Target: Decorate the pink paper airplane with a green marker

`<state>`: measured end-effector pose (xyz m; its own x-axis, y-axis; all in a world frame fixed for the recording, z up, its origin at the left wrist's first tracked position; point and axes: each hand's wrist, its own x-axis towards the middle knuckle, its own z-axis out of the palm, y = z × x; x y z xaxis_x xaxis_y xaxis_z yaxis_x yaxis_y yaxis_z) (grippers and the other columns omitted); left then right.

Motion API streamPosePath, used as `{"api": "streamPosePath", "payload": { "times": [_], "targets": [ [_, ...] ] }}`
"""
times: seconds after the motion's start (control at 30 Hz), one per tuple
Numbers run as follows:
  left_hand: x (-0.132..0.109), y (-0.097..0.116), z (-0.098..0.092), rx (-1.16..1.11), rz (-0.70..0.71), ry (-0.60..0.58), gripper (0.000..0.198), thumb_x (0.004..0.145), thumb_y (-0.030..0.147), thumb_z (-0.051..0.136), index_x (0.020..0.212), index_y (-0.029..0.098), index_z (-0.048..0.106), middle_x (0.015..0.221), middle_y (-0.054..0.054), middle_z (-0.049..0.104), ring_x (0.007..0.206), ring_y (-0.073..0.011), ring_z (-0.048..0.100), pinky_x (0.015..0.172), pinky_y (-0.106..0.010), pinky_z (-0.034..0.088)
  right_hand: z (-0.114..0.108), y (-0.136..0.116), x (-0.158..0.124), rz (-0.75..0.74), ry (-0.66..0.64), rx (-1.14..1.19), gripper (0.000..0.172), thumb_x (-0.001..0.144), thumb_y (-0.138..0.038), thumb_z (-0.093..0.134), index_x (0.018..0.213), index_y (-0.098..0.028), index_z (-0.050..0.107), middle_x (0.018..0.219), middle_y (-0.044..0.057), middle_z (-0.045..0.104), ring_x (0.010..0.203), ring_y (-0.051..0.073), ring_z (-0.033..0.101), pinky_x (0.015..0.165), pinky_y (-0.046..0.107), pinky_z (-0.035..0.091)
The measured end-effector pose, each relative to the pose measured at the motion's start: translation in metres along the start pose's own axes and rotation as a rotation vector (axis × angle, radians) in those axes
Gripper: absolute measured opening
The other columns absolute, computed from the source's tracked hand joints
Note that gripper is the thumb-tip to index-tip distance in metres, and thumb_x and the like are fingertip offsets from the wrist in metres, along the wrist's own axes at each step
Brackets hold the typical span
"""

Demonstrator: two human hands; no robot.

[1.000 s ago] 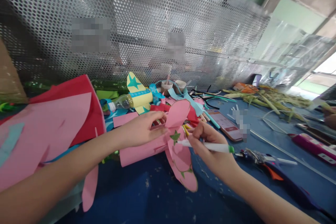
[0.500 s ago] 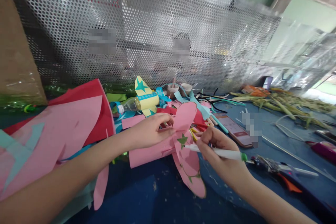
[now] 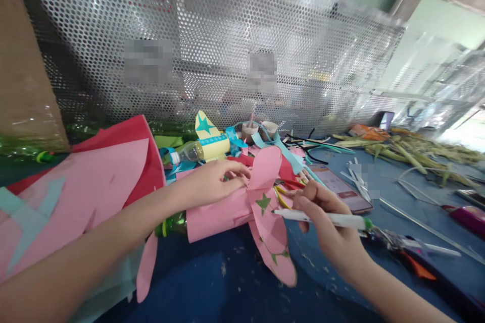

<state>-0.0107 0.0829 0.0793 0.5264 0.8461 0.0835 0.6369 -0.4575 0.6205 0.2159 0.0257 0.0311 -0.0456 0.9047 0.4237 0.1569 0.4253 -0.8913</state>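
My left hand [image 3: 220, 182] rests on a bottle wrapped in pink paper [image 3: 220, 217], its curled fingers steadying it near the fins. The bottle lies on its side, with its green neck [image 3: 176, 224] showing on the left. At its right end pink paper fins [image 3: 267, 166] stick out. One bears a dark green star [image 3: 263, 204], and smaller green marks are on the lower fin. In my right hand [image 3: 328, 217] is a white marker [image 3: 326, 218] with a green end. Its tip points left, just right of the star, seemingly a little off the paper.
Pink and red paper sheets [image 3: 113, 171] lie at left. Behind are a yellow-wrapped bottle [image 3: 212, 147] and blue scraps. On the right are a phone [image 3: 341, 186], a glue gun [image 3: 420, 257] and dried stalks [image 3: 417, 154]. A perforated metal screen [image 3: 227, 25] stands at the back.
The marker and my right hand have shifted right, so the tip has left the star's edge. My left hand has moved slightly left, while the pink bottle has stayed nearly in place.
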Motion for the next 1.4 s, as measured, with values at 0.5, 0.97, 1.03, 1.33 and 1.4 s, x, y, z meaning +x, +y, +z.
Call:
{"api": "streamPosePath", "payload": {
  "times": [0.5,0.97,1.03,1.33,1.4],
  "targets": [
    [-0.023,-0.010,-0.055,0.228,-0.300,-0.532,0.097,0.060,0.052,0.080,0.148,0.031,0.045,0.130,-0.013,0.066,0.099,-0.0314,0.068,0.072,-0.031,0.053,-0.005,0.002,0.001,0.054,0.076,0.084,0.039,0.091,-0.042,0.059,0.059,-0.024,0.046,0.050,-0.004,0.046,0.046,0.013,0.042,0.050,0.028,0.035],
    [-0.017,-0.033,-0.055,-0.008,-0.229,-0.561,0.074,0.078,0.049,0.058,0.146,0.026,0.044,0.107,-0.009,0.073,0.091,-0.0265,0.069,0.069,-0.029,0.053,-0.005,0.003,0.002,0.050,0.123,0.026,0.042,0.091,-0.048,0.059,0.057,-0.025,0.047,0.051,-0.001,0.050,0.050,0.017,0.045,0.053,0.032,0.041],
    [-0.017,-0.036,-0.055,-0.019,-0.218,-0.591,0.075,0.079,0.050,0.059,0.148,0.029,0.041,0.110,-0.009,0.072,0.090,-0.0260,0.070,0.063,-0.027,0.054,-0.006,0.001,0.003,0.034,0.143,0.032,0.042,0.091,-0.050,0.059,0.058,-0.026,0.048,0.050,-0.001,0.050,0.052,0.018,0.048,0.057,0.034,0.044],
    [-0.016,-0.030,-0.054,0.046,-0.304,-0.591,0.092,0.071,0.059,0.072,0.151,0.030,0.036,0.139,-0.016,0.059,0.094,-0.0288,0.070,0.057,-0.026,0.054,0.001,0.003,0.009,0.075,0.020,-0.043,0.027,0.082,-0.043,0.067,0.070,-0.024,0.052,0.059,-0.002,0.055,0.057,0.016,0.052,0.055,0.028,0.044],
    [-0.013,-0.026,-0.050,0.074,-0.217,-0.511,0.084,0.077,0.062,0.068,0.149,0.030,0.040,0.140,-0.013,0.059,0.111,-0.0292,0.065,0.076,-0.030,0.055,0.001,0.004,0.009,0.073,-0.009,-0.039,0.022,0.080,-0.038,0.066,0.070,-0.024,0.053,0.062,-0.002,0.055,0.058,0.015,0.052,0.056,0.028,0.043]
  ]
}}
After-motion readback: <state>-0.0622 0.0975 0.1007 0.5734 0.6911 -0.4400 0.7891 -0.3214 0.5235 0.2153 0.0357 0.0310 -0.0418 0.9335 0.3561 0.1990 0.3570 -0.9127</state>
